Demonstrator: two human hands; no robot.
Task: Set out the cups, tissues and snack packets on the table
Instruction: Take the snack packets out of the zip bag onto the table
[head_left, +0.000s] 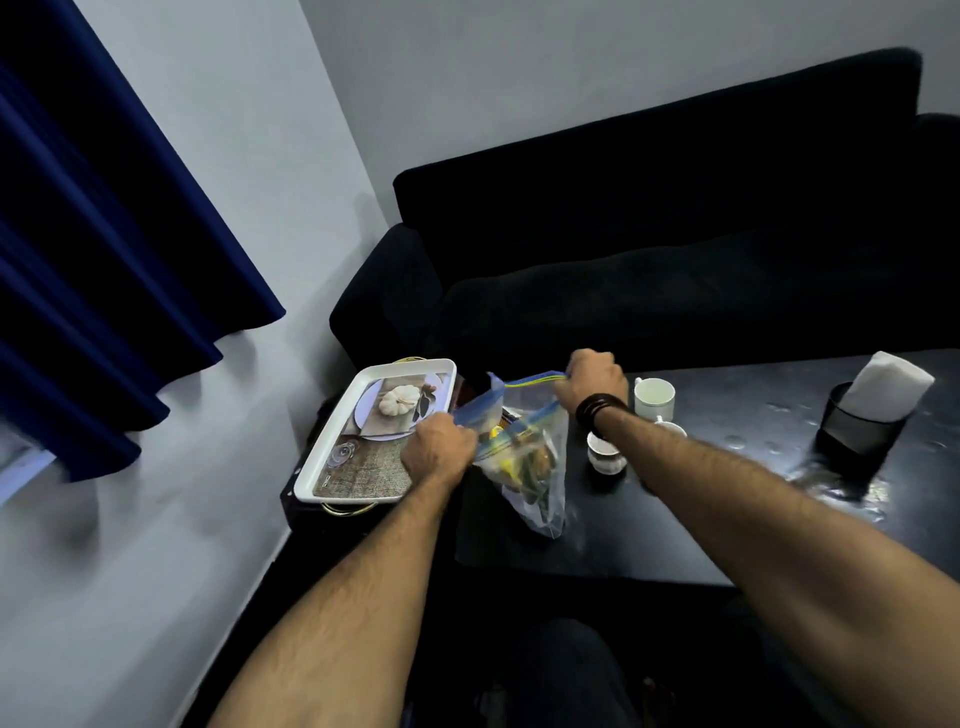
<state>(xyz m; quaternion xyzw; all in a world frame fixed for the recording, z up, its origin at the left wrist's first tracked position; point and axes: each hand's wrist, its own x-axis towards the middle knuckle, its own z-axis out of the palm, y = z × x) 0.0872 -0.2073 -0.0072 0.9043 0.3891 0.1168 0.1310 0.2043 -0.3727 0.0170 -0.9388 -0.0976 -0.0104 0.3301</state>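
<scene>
Head view, centre of the frame: a clear plastic zip bag with a blue seal strip (524, 457) holds the snack packets (522, 465), its base resting on the dark glossy table (727, 519). The left hand (439, 449) is clenched on the near lip of the seal and the right hand (597, 379) on the far lip, so the step looks like opening the bag; pulling the lips apart evenly, with the base kept on the table, should stop the packets spilling. Just right of the bag stand three white ceramic cups (653, 397), close under the right forearm and easy to knock. Farther right, a black holder of white tissues (860, 421). Left of the bag, a white rectangular printed tray (332, 457). Behind, a dark sofa (649, 234).
</scene>
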